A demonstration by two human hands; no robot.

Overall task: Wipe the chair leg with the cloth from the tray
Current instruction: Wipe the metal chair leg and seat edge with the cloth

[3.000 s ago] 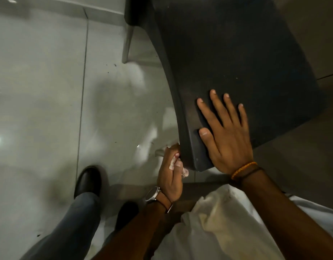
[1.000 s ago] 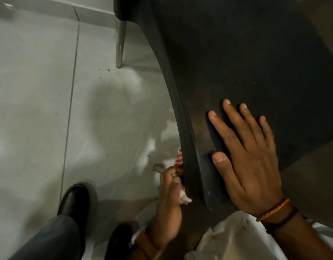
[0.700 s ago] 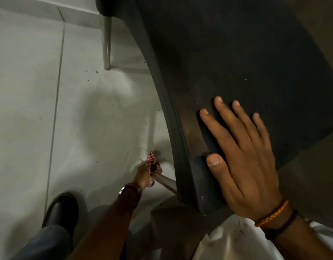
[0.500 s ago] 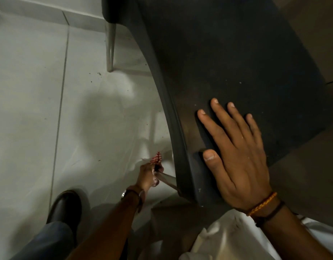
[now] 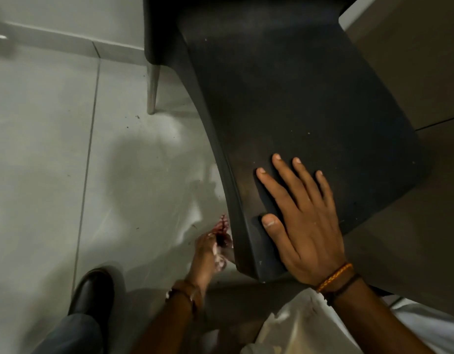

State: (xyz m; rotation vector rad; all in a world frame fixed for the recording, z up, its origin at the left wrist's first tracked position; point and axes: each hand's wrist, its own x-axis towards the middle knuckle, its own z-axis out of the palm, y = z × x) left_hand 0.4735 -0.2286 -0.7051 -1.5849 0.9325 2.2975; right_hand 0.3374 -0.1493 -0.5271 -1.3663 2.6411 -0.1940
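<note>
Gripping cloth, left hand.

Our red-and-white cloth, bunched, pressed low against our chair leg, a pale slanted bar under the dark seat edge

The chair seat looks like matt dark plastic, finely speckled. At 11 o'clock, a rear chair leg is brushed metal. The floor is glossy pale tile. At 7 o'clock, a black shoe shines like polished leather.
</note>
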